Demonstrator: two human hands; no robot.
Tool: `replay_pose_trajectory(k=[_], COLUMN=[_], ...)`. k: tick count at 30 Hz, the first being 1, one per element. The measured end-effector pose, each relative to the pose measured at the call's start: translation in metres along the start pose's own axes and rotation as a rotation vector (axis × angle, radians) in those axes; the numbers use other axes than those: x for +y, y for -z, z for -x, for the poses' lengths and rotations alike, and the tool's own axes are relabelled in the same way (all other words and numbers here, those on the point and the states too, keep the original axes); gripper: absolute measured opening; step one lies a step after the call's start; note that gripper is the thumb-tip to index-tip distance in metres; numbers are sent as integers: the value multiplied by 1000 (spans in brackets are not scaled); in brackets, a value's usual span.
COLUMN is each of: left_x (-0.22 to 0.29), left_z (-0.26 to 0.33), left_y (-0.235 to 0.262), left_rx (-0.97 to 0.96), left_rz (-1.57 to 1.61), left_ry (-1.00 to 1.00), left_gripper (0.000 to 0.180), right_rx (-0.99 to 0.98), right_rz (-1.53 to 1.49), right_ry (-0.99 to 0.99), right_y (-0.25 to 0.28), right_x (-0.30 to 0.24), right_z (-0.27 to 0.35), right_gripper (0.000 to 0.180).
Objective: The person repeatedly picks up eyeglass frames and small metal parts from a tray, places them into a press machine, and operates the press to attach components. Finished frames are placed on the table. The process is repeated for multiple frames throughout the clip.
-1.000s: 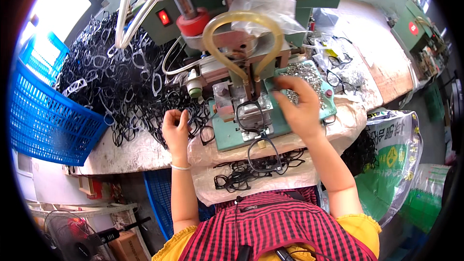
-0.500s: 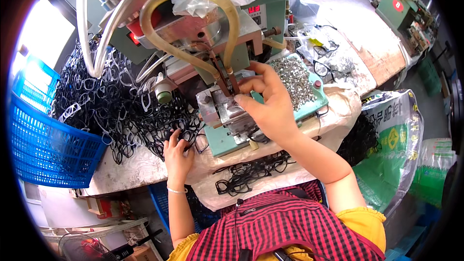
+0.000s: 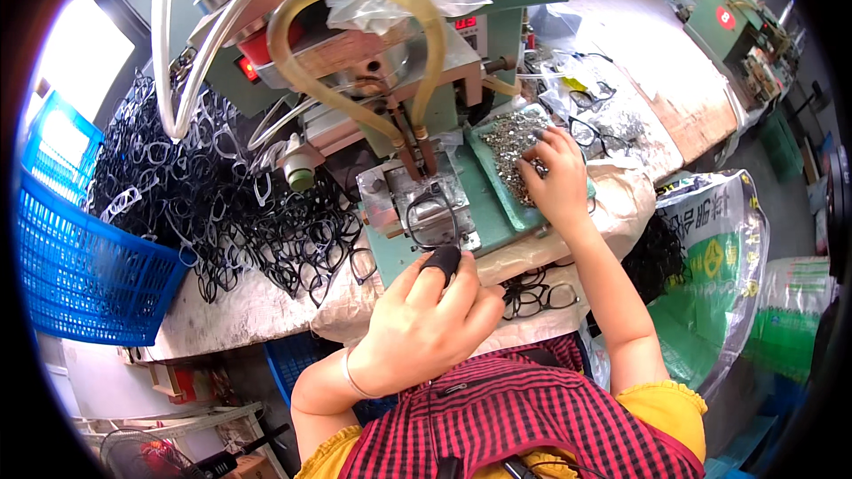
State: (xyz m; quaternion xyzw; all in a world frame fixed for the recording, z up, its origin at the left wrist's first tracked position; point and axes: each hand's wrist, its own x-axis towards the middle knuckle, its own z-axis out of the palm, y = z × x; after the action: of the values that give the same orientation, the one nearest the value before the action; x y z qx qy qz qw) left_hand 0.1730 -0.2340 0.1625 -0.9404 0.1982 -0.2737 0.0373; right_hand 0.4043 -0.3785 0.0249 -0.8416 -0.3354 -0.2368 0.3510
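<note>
My left hand [image 3: 428, 315], with a black cover on one finger, is closed at the front of the bench machine. Its fingertips pinch the near end of a black eyeglass frame [image 3: 454, 220], which lies over the metal fixture [image 3: 433, 223]. Two brown prongs [image 3: 417, 160] of the machine point down just behind that frame. On the right, my right hand [image 3: 561, 184] reaches into a green tray [image 3: 486, 168] of small metal parts [image 3: 510, 146]. Its fingers are bent together among the parts; whatever is between them is too small to make out.
Black eyeglass frames [image 3: 240, 204] pile up left of the machine, beside a blue basket [image 3: 98, 257]. More frames [image 3: 537, 294] lie on the paper-covered table edge. A yellowish hose [image 3: 430, 44] loops above the fixture. A green and white sack [image 3: 710, 275] stands at the right.
My left hand has moved from the pile to the fixture, where an eyeglass frame now shows. My right hand has left the fixture and gone right to the parts tray.
</note>
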Motion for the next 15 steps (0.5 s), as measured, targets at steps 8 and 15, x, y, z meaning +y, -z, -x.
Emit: replay_pose_trajectory(k=[8, 15], left_x=[9, -1], left_z=[-18, -2], left_y=[12, 8], left_rx=[-172, -1], left_rz=[29, 202], left_ry=[74, 95], left_gripper=[17, 29], right_rx=[42, -225], right_rz=[20, 139], right_ry=[40, 388], right_y=[-4, -25], right_x=[-7, 8], right_z=[2, -30], right_gripper=[8, 17])
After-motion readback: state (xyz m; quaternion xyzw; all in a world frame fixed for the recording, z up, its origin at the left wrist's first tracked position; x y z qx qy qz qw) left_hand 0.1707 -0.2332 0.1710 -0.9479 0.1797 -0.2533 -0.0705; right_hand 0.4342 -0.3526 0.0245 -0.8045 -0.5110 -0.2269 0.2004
